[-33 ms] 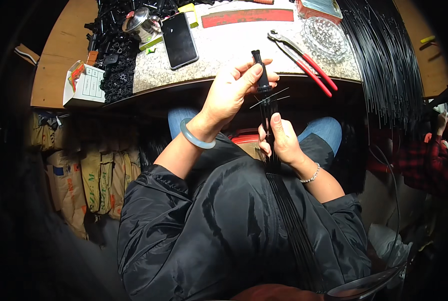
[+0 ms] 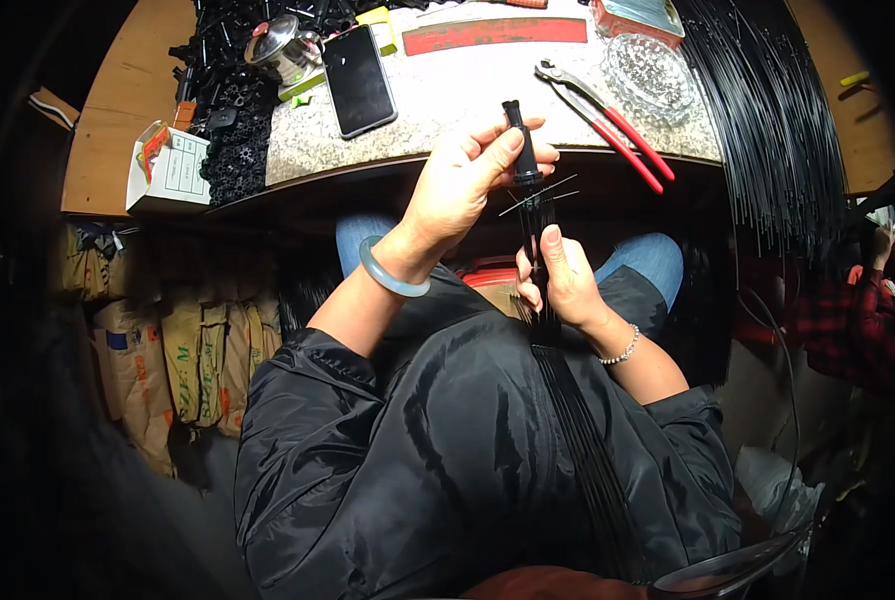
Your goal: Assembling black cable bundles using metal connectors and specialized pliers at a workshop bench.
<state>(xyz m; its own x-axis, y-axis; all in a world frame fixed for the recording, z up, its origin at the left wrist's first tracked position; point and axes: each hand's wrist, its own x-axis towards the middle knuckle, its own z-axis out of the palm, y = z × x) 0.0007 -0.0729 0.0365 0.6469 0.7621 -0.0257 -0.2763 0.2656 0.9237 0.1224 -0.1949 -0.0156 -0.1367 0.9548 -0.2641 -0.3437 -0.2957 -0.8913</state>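
Observation:
Over my lap, my left hand point(image 2: 459, 180) pinches a black plastic sleeve point(image 2: 526, 165) between thumb and fingers; it looks like an umbrella runner, with a narrow flared top and a ringed collar. Several thin black rods point(image 2: 582, 430) run down from the collar across my dark smock. A few short rod ends stick out sideways just under the collar. Lower down, my right hand point(image 2: 567, 282) is closed around the rod bundle, thumb upward. Its fingers partly hide how the rods gather there.
On the stone-topped table point(image 2: 447, 90) lie red-handled pliers point(image 2: 607, 125), a phone point(image 2: 358, 80), a glass dish point(image 2: 649, 75) and a red strip point(image 2: 494, 35). Black plastic parts point(image 2: 239, 130) heap at left by a white box point(image 2: 172, 168). Long black rods point(image 2: 767, 130) overhang the right edge.

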